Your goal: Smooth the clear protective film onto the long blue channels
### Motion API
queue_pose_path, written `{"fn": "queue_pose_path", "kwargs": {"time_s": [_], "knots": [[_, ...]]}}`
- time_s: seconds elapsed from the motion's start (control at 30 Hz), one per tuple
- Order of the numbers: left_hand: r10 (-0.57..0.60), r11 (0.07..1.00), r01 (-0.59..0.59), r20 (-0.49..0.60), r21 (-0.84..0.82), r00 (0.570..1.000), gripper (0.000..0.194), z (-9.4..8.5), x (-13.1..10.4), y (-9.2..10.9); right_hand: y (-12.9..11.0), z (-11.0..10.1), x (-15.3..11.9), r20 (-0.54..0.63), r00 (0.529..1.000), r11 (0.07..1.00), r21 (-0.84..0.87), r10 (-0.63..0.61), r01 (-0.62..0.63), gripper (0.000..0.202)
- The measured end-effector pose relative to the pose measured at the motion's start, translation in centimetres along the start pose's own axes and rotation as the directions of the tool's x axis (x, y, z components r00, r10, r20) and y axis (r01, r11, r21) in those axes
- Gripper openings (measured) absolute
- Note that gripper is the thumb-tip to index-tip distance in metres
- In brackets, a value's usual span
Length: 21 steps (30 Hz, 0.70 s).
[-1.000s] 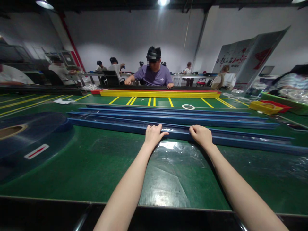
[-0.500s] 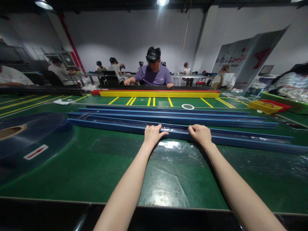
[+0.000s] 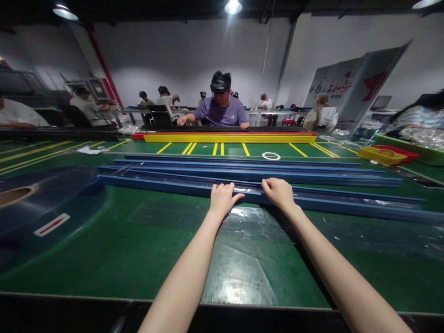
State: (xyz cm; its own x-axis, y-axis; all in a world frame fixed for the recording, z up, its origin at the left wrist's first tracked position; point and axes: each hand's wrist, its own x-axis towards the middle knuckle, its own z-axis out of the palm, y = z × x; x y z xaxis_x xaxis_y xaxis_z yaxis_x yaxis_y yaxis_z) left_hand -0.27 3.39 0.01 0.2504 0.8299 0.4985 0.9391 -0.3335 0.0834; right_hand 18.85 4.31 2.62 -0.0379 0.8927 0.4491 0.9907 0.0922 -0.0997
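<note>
The nearest blue channel (image 3: 333,203) runs slantwise across the green table, with clear film lying inside it. My left hand (image 3: 222,198) rests on its front wall, thumb apart from the fingers and pointing right, holding nothing visible. To the right, my right hand (image 3: 278,191) is closed at the channel's edge, fingers curled down; what they hold, if anything, is hidden. Between the hands the film inside the channel shines. Further blue channels (image 3: 312,176) lie just behind. A clear film strip (image 3: 249,222) lies flat on the table in front.
A large roll of clear film (image 3: 69,182) is at the left. Behind are a white ring (image 3: 271,156), a yellow bar (image 3: 229,138) and a yellow tray (image 3: 381,156). A person in a purple shirt (image 3: 222,113) sits opposite; others work farther off.
My right hand has moved left along the channel, closer to my left hand. My left hand has shifted slightly right and down in view.
</note>
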Motion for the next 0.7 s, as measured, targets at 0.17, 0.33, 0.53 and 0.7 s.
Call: {"fn": "queue_pose_path", "kwargs": {"time_s": [0.17,0.33,0.53,0.7], "knots": [[0.003,1.000,-0.003,-0.005,-0.001,1.000,0.042,0.2,0.0,0.0,-2.7,0.6,0.7,0.053,0.998,0.999,0.029,-0.036,0.034,0.043],[0.013,0.999,-0.013,0.003,-0.035,1.000,0.041,0.2,0.0,-0.1,-4.6,1.5,0.0,-0.068,0.997,1.000,0.005,-0.028,0.028,0.039],[-0.001,0.999,0.001,0.007,-0.041,1.000,0.040,0.2,0.0,-0.1,-4.6,2.2,-0.4,-0.126,0.991,0.999,-0.012,-0.047,0.046,0.036],[-0.007,0.999,0.008,0.025,-0.050,1.000,0.039,0.0,0.0,0.0,-4.5,2.4,-0.3,-0.100,0.993,0.998,-0.024,-0.066,0.064,0.038]]}}
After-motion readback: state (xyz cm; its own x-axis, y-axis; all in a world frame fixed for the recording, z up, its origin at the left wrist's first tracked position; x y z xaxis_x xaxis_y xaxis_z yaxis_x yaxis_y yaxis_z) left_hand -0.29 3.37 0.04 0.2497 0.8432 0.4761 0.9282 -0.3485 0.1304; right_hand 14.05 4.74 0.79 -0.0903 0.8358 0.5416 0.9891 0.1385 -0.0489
